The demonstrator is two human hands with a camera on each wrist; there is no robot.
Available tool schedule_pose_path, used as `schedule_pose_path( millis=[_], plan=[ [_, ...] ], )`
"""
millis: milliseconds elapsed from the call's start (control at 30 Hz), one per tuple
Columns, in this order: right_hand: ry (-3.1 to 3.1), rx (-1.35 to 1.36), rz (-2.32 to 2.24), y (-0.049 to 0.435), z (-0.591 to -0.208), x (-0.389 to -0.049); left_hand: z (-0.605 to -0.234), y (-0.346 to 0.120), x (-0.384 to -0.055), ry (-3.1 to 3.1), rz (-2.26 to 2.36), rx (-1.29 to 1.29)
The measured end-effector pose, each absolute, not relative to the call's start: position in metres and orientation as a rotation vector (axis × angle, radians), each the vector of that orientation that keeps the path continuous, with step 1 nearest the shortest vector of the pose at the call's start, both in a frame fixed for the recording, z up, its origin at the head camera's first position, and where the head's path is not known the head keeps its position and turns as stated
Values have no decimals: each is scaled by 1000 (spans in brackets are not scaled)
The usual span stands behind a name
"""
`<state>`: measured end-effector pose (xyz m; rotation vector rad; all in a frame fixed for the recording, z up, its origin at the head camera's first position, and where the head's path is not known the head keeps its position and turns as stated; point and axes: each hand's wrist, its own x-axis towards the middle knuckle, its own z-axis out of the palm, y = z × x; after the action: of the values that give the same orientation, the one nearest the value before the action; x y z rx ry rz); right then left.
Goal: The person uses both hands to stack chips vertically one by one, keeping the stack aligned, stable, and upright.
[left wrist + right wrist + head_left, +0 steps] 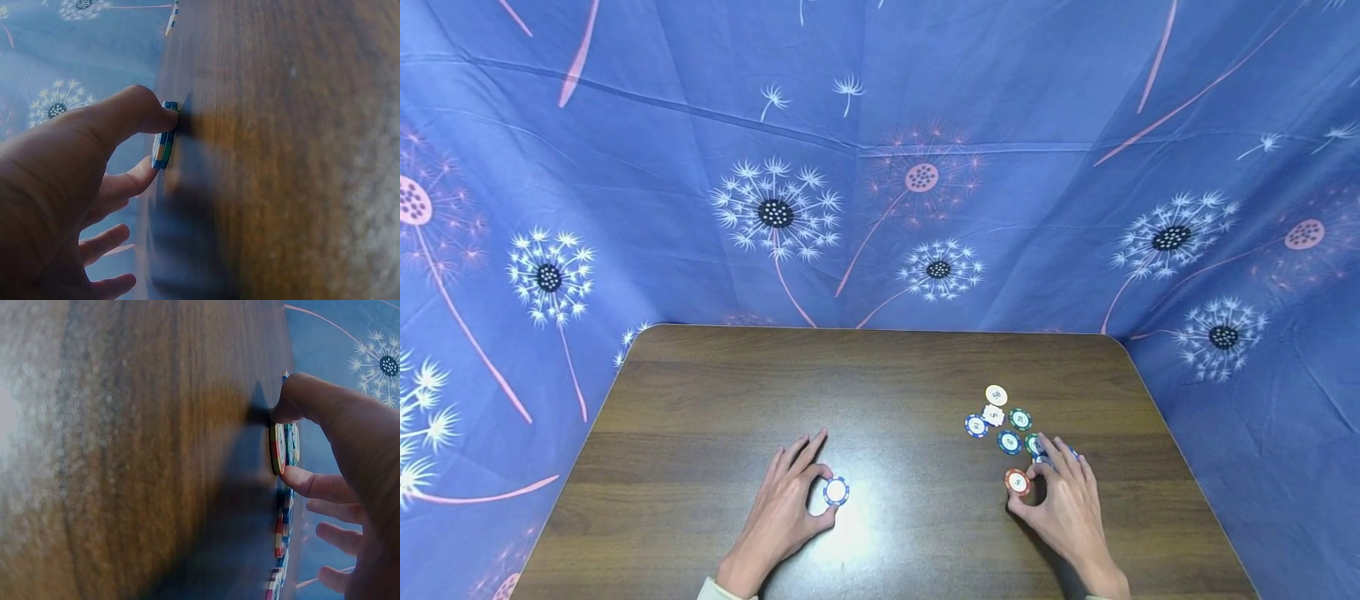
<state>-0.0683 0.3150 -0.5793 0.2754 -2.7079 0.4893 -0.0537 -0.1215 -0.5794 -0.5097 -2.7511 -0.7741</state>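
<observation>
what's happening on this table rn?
A person works poker chips on a wooden table. The left hand pinches a lone blue chip between thumb and forefinger, set apart at centre. The right hand pinches a red chip at the near edge of a loose cluster of chips in white, blue and green lying flat on the right.

Glossy wood-grain table (700, 400), printed cloth backdrop (1037, 208)

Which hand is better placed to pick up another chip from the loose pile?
Probably the right hand. It rests beside the scattered chips, already pinching a red chip in its fingers. The left hand holds a blue chip across the table, far from that pile.
</observation>
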Motion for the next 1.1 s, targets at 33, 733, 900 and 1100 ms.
schedule_pose_path(
  millis=[33, 733, 900, 1100],
  plan=[
    [-2713, 271, 493, 315, -579, -68, -579, -122, -54, -2749, -772, -511],
    [-2704, 286, 512, 310, -579, -72, -581, -121, -57, -2745, -781, -508],
    [-2680, 316, 493, 306, -581, -74, -580, -122, -56, -2756, -784, -505],
    [-2653, 339, 491, 297, -579, -77, -580, -122, -57, -2766, -788, -496]
  ],
)
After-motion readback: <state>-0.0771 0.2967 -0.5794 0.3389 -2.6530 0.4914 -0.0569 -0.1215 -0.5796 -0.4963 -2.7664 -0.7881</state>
